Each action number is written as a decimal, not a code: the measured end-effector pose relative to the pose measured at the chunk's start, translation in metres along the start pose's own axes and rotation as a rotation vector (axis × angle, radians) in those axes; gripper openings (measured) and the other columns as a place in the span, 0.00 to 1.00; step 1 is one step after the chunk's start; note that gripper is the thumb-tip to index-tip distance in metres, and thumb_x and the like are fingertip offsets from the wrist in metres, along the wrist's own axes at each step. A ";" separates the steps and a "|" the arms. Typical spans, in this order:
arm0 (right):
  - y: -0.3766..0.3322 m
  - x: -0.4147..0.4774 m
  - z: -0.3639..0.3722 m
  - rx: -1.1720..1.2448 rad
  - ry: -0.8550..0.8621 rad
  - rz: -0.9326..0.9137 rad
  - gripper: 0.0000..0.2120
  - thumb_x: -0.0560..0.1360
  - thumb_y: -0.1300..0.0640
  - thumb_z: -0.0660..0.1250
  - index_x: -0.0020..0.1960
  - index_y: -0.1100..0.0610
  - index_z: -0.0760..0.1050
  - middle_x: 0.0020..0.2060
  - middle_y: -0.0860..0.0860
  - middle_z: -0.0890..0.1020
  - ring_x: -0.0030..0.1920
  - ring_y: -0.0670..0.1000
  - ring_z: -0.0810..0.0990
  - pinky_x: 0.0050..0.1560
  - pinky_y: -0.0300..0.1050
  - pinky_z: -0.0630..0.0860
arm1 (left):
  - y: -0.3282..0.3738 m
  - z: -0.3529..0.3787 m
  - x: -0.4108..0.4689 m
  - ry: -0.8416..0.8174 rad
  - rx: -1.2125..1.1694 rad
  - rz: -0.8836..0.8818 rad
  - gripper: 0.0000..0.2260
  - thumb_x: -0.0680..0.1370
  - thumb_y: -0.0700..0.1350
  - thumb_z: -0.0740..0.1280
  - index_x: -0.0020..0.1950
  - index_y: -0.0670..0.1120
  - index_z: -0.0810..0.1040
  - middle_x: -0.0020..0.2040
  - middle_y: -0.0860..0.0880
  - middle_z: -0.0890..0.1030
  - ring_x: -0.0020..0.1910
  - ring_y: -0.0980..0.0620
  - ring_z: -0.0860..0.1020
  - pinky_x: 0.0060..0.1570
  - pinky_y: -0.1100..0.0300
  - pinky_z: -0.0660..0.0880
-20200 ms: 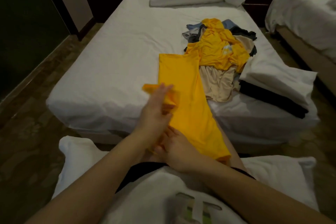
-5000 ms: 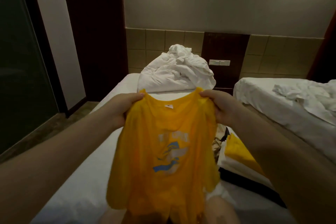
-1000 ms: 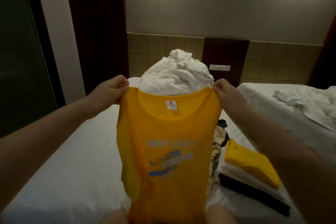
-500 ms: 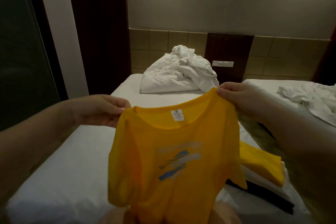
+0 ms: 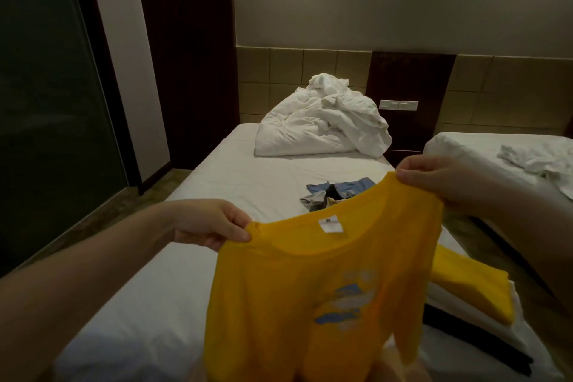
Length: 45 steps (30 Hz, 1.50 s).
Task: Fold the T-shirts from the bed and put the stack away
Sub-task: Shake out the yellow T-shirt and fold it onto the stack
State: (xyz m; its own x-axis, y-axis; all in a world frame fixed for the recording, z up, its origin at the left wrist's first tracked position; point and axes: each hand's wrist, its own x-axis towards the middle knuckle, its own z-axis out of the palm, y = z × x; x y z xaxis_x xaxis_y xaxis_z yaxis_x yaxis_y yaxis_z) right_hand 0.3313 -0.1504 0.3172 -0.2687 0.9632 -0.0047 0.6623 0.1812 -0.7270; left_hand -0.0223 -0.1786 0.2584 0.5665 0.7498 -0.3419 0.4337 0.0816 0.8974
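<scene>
**Head view: yellow T-shirt held up by both shoulders, ready to lay down**

You have the yellow T-shirt (image 5: 313, 304) hanging in the air in front of you, over the near end of the bed (image 5: 248, 186). Its white neck label faces you and a blue and white print shows through the cloth lower down. Your left hand (image 5: 210, 223) pinches the left shoulder seam between thumb and fingers; your right hand (image 5: 434, 177) grips the right shoulder, held higher, so the neckline slopes up to the right.

The cloth looks thin, light and limp: it sags between your hands and the hem drops out of view at the bottom. It will not hold any shape by itself, so keep your hold at the two shoulder points and let the bed carry it before you fold. A grip on one side only would probably let it bunch and twist.

Just right of the shirt, the folded stack (image 5: 471, 298) sits on the mattress edge, a yellow piece on top, white below, something dark underneath. Behind the shirt lies a small heap of unfolded clothes (image 5: 338, 191) in blue and grey, so more folding remains. Further back a crumpled white duvet (image 5: 322, 124) fills the head of the bed, and a second bed (image 5: 496, 158) stands to the right.
</scene>
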 end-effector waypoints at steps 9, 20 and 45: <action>0.009 -0.005 0.006 0.142 0.083 0.040 0.11 0.77 0.49 0.62 0.55 0.53 0.76 0.49 0.51 0.77 0.49 0.51 0.76 0.47 0.45 0.75 | 0.002 0.008 -0.001 0.457 -0.162 0.225 0.26 0.55 0.64 0.77 0.44 0.50 0.78 0.43 0.48 0.80 0.41 0.48 0.81 0.40 0.56 0.78; -0.029 -0.037 0.129 0.901 0.150 -0.012 0.09 0.77 0.57 0.64 0.44 0.63 0.77 0.33 0.56 0.81 0.33 0.53 0.80 0.36 0.47 0.81 | 0.039 0.125 0.016 0.963 -0.294 0.327 0.10 0.75 0.47 0.67 0.43 0.39 0.78 0.34 0.42 0.78 0.33 0.46 0.76 0.35 0.56 0.77; -0.019 -0.056 0.177 1.050 0.358 -0.137 0.07 0.75 0.62 0.64 0.39 0.57 0.78 0.34 0.54 0.82 0.38 0.52 0.80 0.42 0.47 0.77 | 0.013 0.155 0.034 1.000 0.147 0.428 0.05 0.70 0.53 0.63 0.43 0.64 0.74 0.44 0.61 0.79 0.46 0.64 0.75 0.43 0.70 0.73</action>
State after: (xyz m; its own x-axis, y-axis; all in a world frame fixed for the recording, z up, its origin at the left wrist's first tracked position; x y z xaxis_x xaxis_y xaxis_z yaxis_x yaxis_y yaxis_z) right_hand 0.2100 -0.2429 0.2103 0.0351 0.9802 0.1950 -0.3227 0.1958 -0.9260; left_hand 0.1112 -0.2540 0.2147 -0.1052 0.8965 0.4304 0.4537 -0.3418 0.8230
